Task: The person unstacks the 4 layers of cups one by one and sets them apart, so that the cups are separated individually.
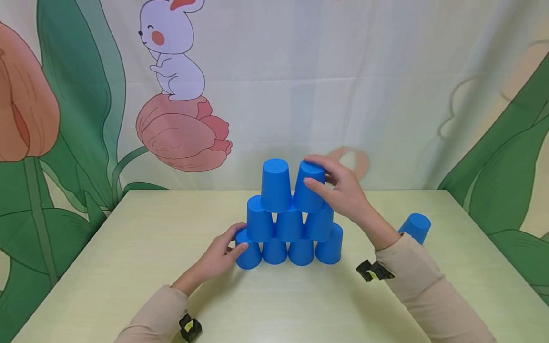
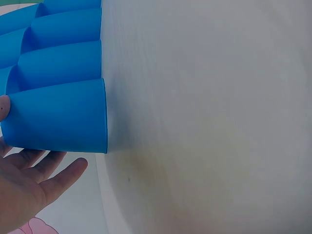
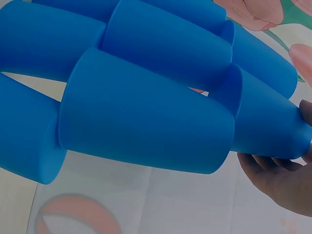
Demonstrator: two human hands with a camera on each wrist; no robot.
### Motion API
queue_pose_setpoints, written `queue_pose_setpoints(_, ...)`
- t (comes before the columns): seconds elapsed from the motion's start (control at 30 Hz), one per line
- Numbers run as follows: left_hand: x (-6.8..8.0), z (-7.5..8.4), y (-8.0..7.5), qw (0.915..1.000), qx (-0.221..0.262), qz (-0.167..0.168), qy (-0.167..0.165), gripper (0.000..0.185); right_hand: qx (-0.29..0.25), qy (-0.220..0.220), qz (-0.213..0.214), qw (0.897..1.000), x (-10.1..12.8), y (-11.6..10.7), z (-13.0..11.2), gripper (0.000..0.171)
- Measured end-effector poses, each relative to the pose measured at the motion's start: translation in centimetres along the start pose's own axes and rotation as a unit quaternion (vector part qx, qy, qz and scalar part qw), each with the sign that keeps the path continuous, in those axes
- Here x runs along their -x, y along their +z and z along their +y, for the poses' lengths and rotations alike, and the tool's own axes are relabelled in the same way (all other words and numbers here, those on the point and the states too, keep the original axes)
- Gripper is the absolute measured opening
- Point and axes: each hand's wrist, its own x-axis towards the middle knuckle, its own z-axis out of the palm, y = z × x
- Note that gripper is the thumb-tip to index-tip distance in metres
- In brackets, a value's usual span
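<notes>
A pale green table carries a pyramid of upturned blue cups at its centre: four at the base, three above, two on top. The right hand curls its fingers and thumb round the top right cup, at one o'clock of the stack and slightly tilted. The left hand, fingers relaxed and nearly straight, touches the bottom left cup at eight o'clock. A lone cup stands apart at three o'clock.
</notes>
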Motion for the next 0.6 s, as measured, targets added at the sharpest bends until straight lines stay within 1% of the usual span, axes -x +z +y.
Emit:
queue_pose_setpoints(0.43, -0.1, -0.1, 0.0, 1.0, -0.001, 0.002, 0.008, 0.05, -0.002, -0.007, 0.018, 1.0, 0.5, -0.7, -0.4, 0.043)
queue_pose_setpoints(0.6, -0.1, -0.2, 0.0, 0.9999, -0.002, 0.002, 0.011, 0.05, -0.005, -0.018, 0.02, 1.0, 0.9, -1.2, -0.5, 0.042)
